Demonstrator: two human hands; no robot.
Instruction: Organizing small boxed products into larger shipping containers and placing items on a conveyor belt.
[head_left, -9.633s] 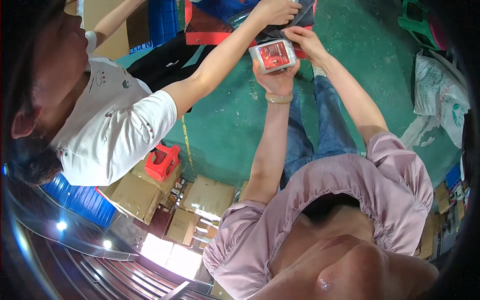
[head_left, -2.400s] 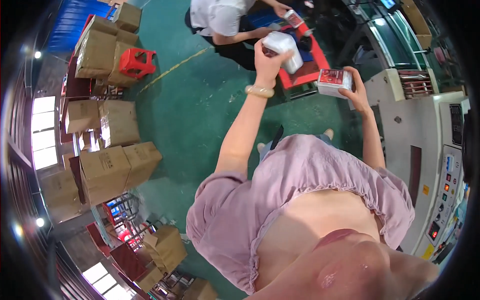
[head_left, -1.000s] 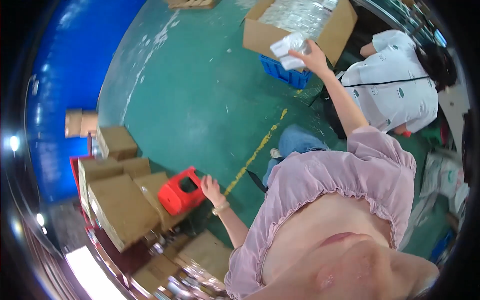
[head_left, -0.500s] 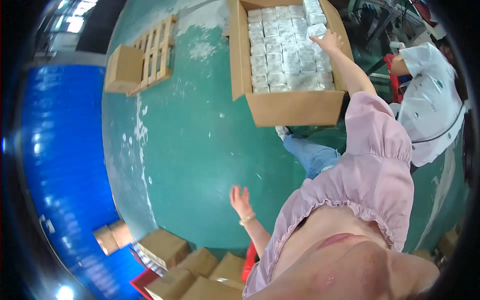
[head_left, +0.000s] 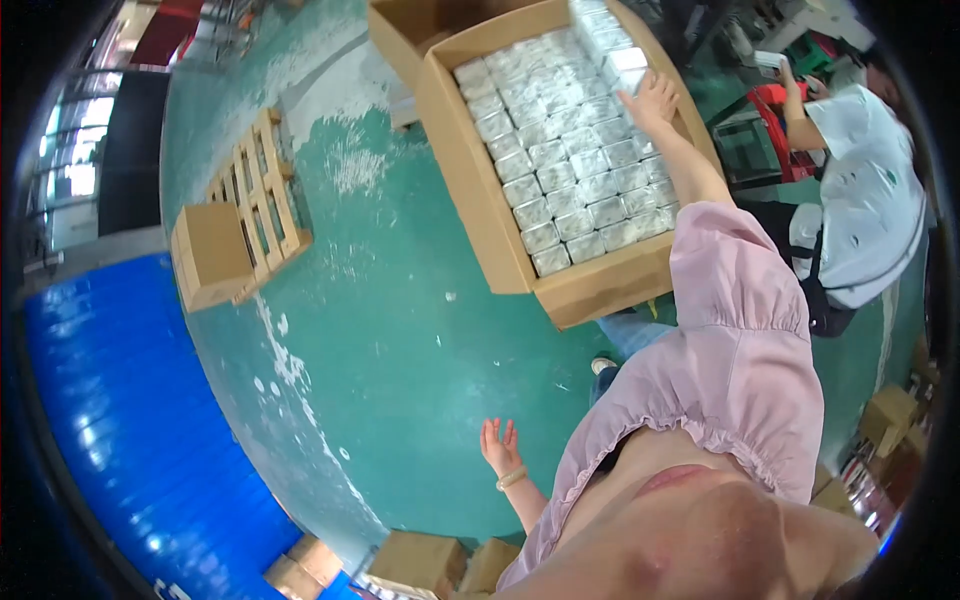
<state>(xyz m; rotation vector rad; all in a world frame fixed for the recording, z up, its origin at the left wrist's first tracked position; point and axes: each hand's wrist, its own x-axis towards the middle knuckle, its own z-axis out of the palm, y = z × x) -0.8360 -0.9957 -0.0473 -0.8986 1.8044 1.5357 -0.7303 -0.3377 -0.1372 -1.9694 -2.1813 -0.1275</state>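
My right hand [head_left: 652, 100] reaches over a large open cardboard box [head_left: 472, 195], its fingers outstretched beside the near end of a raised row of packets. A white-looking packet [head_left: 626, 64] lies just past the fingertips; whether they touch it is hard to tell. Below, tight rows of small shiny packets in clear wrapping [head_left: 548, 154] fill the box. Held away from everything, my left hand [head_left: 499, 446] hangs over the green floor with fingers apart and a bracelet on its wrist.
To the right, a person in a white shirt [head_left: 868, 190] holds something small near a red crate [head_left: 782, 125]. A wooden pallet [head_left: 262, 185] and a closed carton [head_left: 212, 257] stand at left, beyond a blue shutter [head_left: 125, 420]. More cartons [head_left: 418, 560] line the lower edge.
The view has turned and come nearer the box, which now sits lower and tilted. My right hand's fingers have shifted from on the packet to just short of it. My left hand stays empty.
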